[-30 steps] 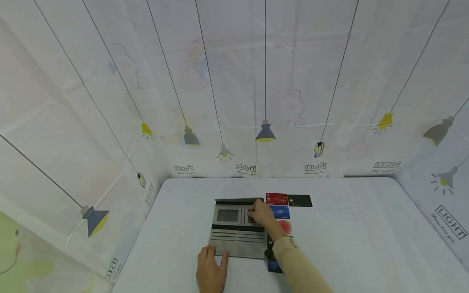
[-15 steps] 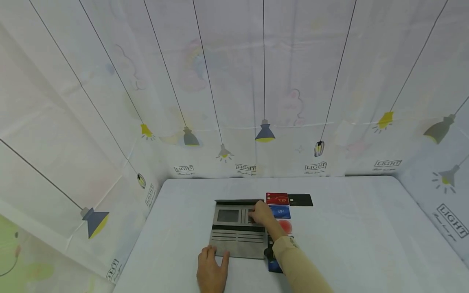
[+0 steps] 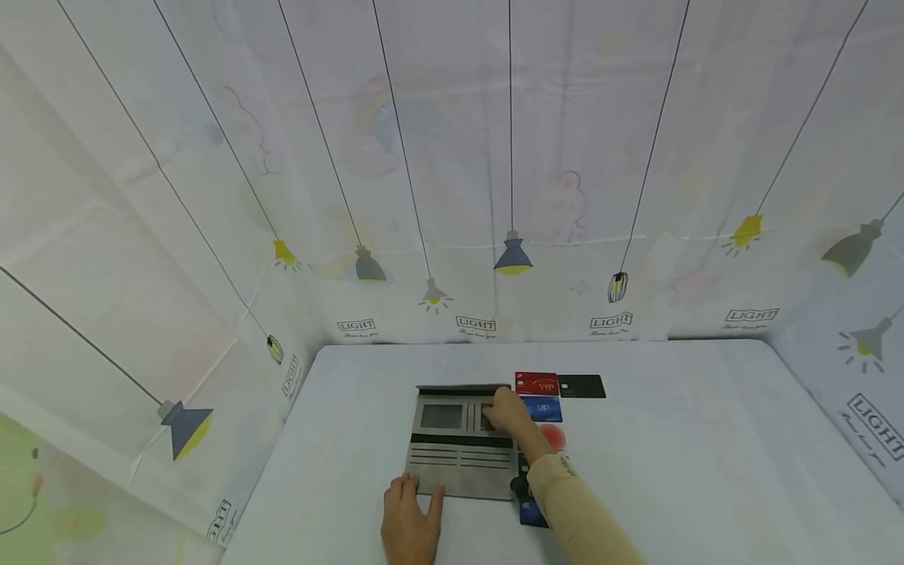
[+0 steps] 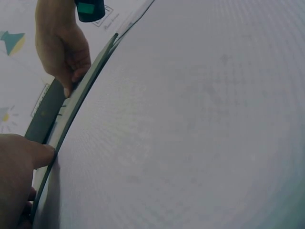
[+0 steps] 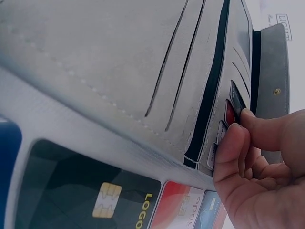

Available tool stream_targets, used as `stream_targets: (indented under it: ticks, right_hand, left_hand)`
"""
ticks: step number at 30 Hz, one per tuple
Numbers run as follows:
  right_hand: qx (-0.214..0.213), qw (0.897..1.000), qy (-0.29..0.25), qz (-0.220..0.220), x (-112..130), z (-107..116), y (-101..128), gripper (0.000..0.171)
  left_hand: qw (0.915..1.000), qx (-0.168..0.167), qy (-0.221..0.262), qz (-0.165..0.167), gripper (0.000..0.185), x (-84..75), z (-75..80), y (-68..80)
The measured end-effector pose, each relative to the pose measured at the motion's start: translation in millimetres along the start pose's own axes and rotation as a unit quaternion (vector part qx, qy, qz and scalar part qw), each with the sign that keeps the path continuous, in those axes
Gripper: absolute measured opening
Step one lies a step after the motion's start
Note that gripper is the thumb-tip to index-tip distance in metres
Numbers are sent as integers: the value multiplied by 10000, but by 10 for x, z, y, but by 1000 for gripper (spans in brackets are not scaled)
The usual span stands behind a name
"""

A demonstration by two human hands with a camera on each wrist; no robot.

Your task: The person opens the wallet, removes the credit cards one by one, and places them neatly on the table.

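A grey wallet lies unfolded on the white table, its card slots facing up. My right hand is over its upper right part. In the right wrist view, the thumb and index finger pinch a card at a slot, where a dark card and a red card poke out; which one is gripped I cannot tell. Lower slots show more card edges. My left hand rests at the wallet's lower left corner, its fingers touching the edge and its thumb stretched out.
Right of the wallet lie a red VIP card, a black card, a blue VIP card and a card with a red circle. The right forearm partly covers a dark card and a blue card nearer me.
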State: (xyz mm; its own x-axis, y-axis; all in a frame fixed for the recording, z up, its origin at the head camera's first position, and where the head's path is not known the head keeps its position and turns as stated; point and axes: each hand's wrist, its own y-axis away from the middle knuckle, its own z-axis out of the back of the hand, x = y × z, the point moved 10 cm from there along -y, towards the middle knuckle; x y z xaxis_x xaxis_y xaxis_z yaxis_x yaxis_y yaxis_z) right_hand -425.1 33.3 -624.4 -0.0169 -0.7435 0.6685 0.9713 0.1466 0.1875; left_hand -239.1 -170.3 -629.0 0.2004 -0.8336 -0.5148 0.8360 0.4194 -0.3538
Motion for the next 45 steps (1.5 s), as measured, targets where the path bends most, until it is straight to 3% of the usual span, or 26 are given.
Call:
stream_targets:
  ticks: [3,5,10,15,21,33,45]
  right_hand:
    - [14,10000,10,16,-1,9,-1,28]
    - [33,10000,-56,22,1,9,-1,18]
    - [126,9993,-361,-41,-7,-1,14,41]
    - [51,9983,-535,-215,20,48,51,24]
    - [-417,9986,-134,-313,90,115,65,12]
    - [-810,9931,-579,-623,30,145,45,10]
    - [-751,9917,-765,-711,18,170,80,11]
  left_hand:
    - [10000,8,-7,-26,47,-12,1,-4]
    - [10000,17,-13,-22,48,-18,3,-5]
    - [10000,46,-11,31,47,-22,2,-1]
    - [10000,33,-3,79,46,-21,10,9]
    - [9999,46,-28,92,48,-8,-3,13]
    - [9998,120,-62,138,48,-11,5,-6]
    - [10000,19,-65,5,47,-8,10,-10]
